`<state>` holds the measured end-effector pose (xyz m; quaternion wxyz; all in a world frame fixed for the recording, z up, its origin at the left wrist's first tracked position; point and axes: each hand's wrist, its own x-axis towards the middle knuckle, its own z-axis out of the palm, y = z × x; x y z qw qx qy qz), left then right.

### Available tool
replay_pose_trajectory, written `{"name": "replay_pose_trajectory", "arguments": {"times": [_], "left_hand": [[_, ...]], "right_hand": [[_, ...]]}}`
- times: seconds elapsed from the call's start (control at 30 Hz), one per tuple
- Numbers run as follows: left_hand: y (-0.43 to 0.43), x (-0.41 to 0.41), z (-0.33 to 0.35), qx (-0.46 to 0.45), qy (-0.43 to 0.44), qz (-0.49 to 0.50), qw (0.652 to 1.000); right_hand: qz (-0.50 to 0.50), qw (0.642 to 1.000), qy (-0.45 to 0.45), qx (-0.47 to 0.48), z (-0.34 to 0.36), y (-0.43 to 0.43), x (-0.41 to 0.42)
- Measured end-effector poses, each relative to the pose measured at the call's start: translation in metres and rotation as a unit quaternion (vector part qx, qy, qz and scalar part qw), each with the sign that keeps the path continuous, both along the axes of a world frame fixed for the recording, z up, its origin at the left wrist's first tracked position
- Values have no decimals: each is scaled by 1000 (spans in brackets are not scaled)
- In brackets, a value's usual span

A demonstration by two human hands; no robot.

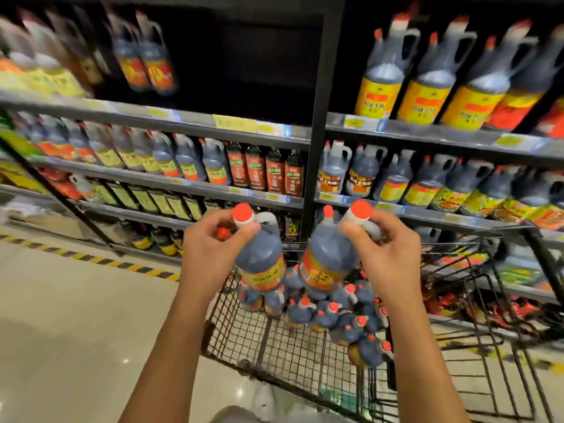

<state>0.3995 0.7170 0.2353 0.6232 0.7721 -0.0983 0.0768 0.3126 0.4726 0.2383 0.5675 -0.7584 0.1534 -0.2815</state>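
Sauce jug (259, 257), dark with a red cap, is gripped by the left hand (210, 254), whose thumb and fingers curl round its neck. A second jug (329, 257) of the same kind is held by the right hand (389, 257), fingers curled at its handle. The two are side by side above the wire cart (274, 343), where roughly a dozen more jugs (341, 319) lie heaped; the exact count is unclear.

Each hand (213, 254) (387, 257) holds a bottle (259, 254) (329, 257) above the cart (305, 355).
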Motion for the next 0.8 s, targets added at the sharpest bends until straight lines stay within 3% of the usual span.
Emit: {"name": "replay_pose_trajectory", "arguments": {"times": [0.4, 0.8], "left_hand": [[78, -39, 52, -12, -65, 136, 988], [232, -27, 69, -22, -89, 200, 975]], "right_hand": [[158, 984, -45, -69, 37, 69, 17], [217, 963, -92, -127, 69, 221, 58]]}}
